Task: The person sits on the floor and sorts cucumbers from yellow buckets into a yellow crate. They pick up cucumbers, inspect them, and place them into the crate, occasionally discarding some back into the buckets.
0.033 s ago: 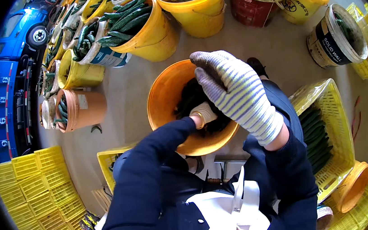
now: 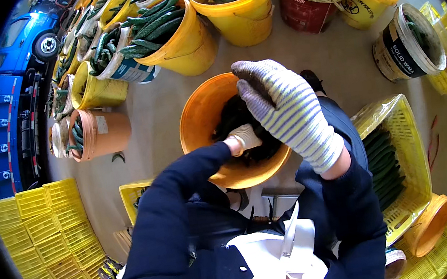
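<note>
My left hand [image 2: 243, 137], in a pale glove, reaches down into the orange bucket [image 2: 194, 126] between my legs, touching the dark cucumbers [image 2: 224, 123] inside; its fingers are hidden among them. My right hand [image 2: 286, 110], in a striped glove with a dirty palm side, is raised over the bucket's right side. Its fingers are slightly curved, with the thumb apart from them, and I see nothing held in it. To my right, a yellow crate [image 2: 408, 140] contains rows of long cucumbers [image 2: 384, 171].
Buckets of cucumbers [image 2: 158, 25] line the far side, with another bucket [image 2: 397, 64] at right and a peach one [image 2: 104, 134] at left. A blue truck [image 2: 5, 137] stands far left, above stacked yellow crates [image 2: 41, 232]. Another crate [image 2: 131, 199] sits by my left leg.
My left hand and forearm have shifted very slightly inside the bucket. My right hand is almost unmoved.
</note>
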### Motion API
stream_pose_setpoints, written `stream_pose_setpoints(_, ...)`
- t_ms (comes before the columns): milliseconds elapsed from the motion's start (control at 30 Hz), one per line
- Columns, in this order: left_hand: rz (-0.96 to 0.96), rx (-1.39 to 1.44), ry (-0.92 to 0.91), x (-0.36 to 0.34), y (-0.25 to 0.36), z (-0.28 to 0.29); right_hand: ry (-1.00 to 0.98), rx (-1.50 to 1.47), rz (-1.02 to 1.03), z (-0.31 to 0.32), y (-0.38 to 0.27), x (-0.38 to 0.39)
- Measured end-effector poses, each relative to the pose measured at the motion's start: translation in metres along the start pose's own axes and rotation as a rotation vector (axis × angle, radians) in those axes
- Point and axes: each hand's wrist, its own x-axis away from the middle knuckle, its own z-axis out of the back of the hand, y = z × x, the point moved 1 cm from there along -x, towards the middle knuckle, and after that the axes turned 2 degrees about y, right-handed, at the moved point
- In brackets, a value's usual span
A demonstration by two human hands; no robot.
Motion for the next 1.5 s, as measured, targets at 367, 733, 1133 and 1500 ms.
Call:
stream_pose_setpoints(367,-0.18,0.913,-0.141,0.208,0.025,0.175,-0.059,-0.186,-0.037,-0.006,0.023,0.003)
stream_pose_setpoints(733,-0.048,0.649,0.605,0.28,0.011,0.214,-0.49,-0.448,-0.49,-0.035,0.023,0.01)
stream_pose_setpoints(1133,0.675,0.205,0.28,0.465,-0.167,0.052,-0.328,-1.435,-0.89,-0.027,0.04,0.017)
stream_pose_setpoints(1500,-0.24,0.713,0.646,0.25,0.013,0.158,-0.177,-0.525,-0.543,-0.033,0.048,0.015)
